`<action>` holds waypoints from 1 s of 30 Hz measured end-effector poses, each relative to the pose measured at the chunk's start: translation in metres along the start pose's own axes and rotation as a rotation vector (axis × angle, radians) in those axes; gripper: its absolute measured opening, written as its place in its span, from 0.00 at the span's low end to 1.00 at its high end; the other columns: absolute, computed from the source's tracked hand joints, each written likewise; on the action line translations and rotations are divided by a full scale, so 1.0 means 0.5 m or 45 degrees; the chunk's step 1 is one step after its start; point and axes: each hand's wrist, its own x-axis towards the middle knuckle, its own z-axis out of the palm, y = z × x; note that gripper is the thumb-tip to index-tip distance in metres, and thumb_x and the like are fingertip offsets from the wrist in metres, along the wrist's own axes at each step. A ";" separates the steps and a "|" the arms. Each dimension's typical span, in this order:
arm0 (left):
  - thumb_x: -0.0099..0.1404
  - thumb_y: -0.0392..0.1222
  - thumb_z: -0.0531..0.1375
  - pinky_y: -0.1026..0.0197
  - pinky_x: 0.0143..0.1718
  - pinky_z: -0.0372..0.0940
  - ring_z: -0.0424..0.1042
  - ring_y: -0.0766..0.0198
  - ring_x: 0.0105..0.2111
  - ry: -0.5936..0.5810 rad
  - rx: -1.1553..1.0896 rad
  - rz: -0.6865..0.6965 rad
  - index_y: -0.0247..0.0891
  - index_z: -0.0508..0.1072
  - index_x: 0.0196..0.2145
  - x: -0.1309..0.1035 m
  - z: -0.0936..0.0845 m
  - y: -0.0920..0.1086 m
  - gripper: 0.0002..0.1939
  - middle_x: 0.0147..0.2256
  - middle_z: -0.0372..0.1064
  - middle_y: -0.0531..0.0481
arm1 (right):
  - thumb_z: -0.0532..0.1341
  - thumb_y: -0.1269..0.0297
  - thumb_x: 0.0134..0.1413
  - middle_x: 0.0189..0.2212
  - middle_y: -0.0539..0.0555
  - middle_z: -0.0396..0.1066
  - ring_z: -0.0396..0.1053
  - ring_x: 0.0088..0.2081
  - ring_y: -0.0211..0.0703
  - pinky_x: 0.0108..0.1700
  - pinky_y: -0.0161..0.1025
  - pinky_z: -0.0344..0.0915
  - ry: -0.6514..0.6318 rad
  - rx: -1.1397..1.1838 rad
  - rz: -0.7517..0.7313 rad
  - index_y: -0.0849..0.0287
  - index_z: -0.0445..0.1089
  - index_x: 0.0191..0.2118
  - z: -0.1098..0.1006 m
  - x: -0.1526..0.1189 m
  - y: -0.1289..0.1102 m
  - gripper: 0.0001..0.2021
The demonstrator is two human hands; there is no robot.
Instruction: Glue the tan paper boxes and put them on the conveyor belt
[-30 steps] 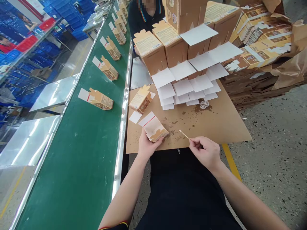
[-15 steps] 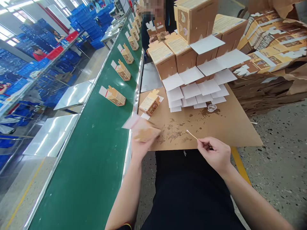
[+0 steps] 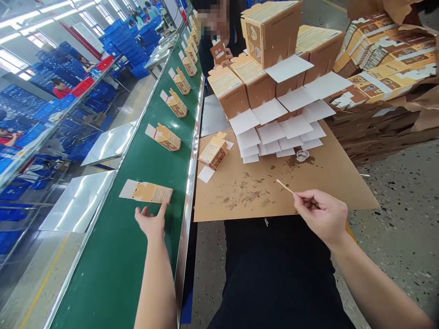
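On the green conveyor belt (image 3: 113, 256) lies a small carton (image 3: 152, 192) with its white flap pointing left. My left hand (image 3: 152, 221) is beside its near end, fingers apart, a fingertip at the carton's corner. Over the cardboard-covered table (image 3: 339, 183), my right hand (image 3: 320, 214) pinches a cotton swab (image 3: 284, 186), whose tip points up and left. A single open carton (image 3: 216, 153) stands on the table near the belt. Behind the swab, a small clear dish (image 3: 302, 156) sits among wet spots on the cardboard.
Stacked brown cartons (image 3: 270, 36) with white flaps sticking out fill the table's far side. More cartons (image 3: 166, 137) stand in a row along the belt. Bundled flat cartons (image 3: 384, 59) are piled at right. Across the table a co-worker (image 3: 233, 27) holds a carton.
My left hand has moved left from the table edge onto the belt, and the carton it held now lies there with the fingers opened. My right hand has shifted slightly right with the swab.
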 end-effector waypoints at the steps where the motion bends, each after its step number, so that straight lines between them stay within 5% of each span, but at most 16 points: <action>1: 0.54 0.43 0.80 0.35 0.73 0.67 0.72 0.45 0.68 0.084 -0.021 0.084 0.44 0.64 0.63 -0.015 -0.001 -0.005 0.45 0.62 0.69 0.39 | 0.70 0.63 0.68 0.25 0.49 0.78 0.73 0.22 0.39 0.27 0.37 0.74 0.020 -0.045 0.017 0.52 0.80 0.34 -0.014 0.009 0.009 0.08; 3: 0.58 0.45 0.76 0.37 0.71 0.68 0.74 0.49 0.64 0.119 -0.136 0.295 0.44 0.65 0.61 -0.033 0.017 0.009 0.37 0.59 0.68 0.41 | 0.70 0.62 0.67 0.25 0.50 0.79 0.74 0.23 0.40 0.29 0.38 0.74 0.029 -0.159 0.039 0.53 0.81 0.35 -0.044 0.039 0.032 0.07; 5: 0.61 0.47 0.73 0.41 0.70 0.70 0.75 0.51 0.60 -0.036 -0.285 0.417 0.43 0.68 0.56 -0.032 0.068 0.057 0.29 0.55 0.70 0.43 | 0.69 0.61 0.65 0.25 0.52 0.79 0.75 0.25 0.41 0.31 0.39 0.74 -0.042 -0.289 0.046 0.54 0.81 0.34 -0.069 0.086 0.057 0.07; 8: 0.62 0.51 0.69 0.47 0.67 0.71 0.77 0.51 0.58 -0.470 -0.443 0.304 0.43 0.74 0.52 -0.007 0.191 0.170 0.22 0.52 0.75 0.43 | 0.67 0.65 0.60 0.24 0.52 0.77 0.75 0.27 0.44 0.35 0.41 0.72 -0.269 -0.473 0.073 0.54 0.77 0.30 -0.083 0.171 0.088 0.06; 11: 0.62 0.52 0.68 0.48 0.67 0.70 0.77 0.49 0.61 -0.801 -0.257 0.169 0.42 0.78 0.50 0.013 0.309 0.273 0.21 0.56 0.79 0.41 | 0.66 0.70 0.56 0.25 0.53 0.76 0.75 0.29 0.48 0.35 0.43 0.68 -0.475 -0.659 0.123 0.53 0.73 0.28 -0.071 0.242 0.095 0.07; 14: 0.59 0.53 0.72 0.45 0.64 0.71 0.79 0.41 0.59 -1.034 0.011 0.093 0.41 0.81 0.43 0.005 0.373 0.321 0.18 0.51 0.83 0.39 | 0.66 0.74 0.58 0.26 0.55 0.77 0.75 0.31 0.49 0.36 0.42 0.66 -0.651 -0.826 0.211 0.53 0.71 0.27 -0.052 0.282 0.084 0.10; 18: 0.58 0.56 0.74 0.43 0.57 0.75 0.82 0.39 0.50 -1.184 0.066 0.042 0.40 0.79 0.36 -0.016 0.365 0.307 0.18 0.41 0.84 0.39 | 0.67 0.77 0.58 0.27 0.56 0.78 0.76 0.32 0.49 0.36 0.41 0.65 -0.763 -0.915 0.266 0.54 0.70 0.27 -0.040 0.299 0.070 0.13; 24: 0.66 0.60 0.70 0.45 0.57 0.75 0.81 0.46 0.54 -1.159 0.018 0.057 0.41 0.77 0.52 -0.032 0.282 0.237 0.25 0.51 0.83 0.38 | 0.66 0.70 0.61 0.28 0.57 0.79 0.74 0.30 0.50 0.34 0.43 0.65 -0.652 -0.807 0.291 0.54 0.76 0.31 -0.076 0.283 0.075 0.07; 30: 0.68 0.62 0.68 0.39 0.64 0.72 0.78 0.37 0.62 -1.199 -0.036 0.284 0.40 0.82 0.55 -0.084 0.298 0.222 0.28 0.55 0.83 0.34 | 0.67 0.68 0.54 0.25 0.55 0.77 0.71 0.29 0.44 0.38 0.42 0.67 -0.439 -0.751 0.402 0.55 0.76 0.29 -0.104 0.273 0.052 0.04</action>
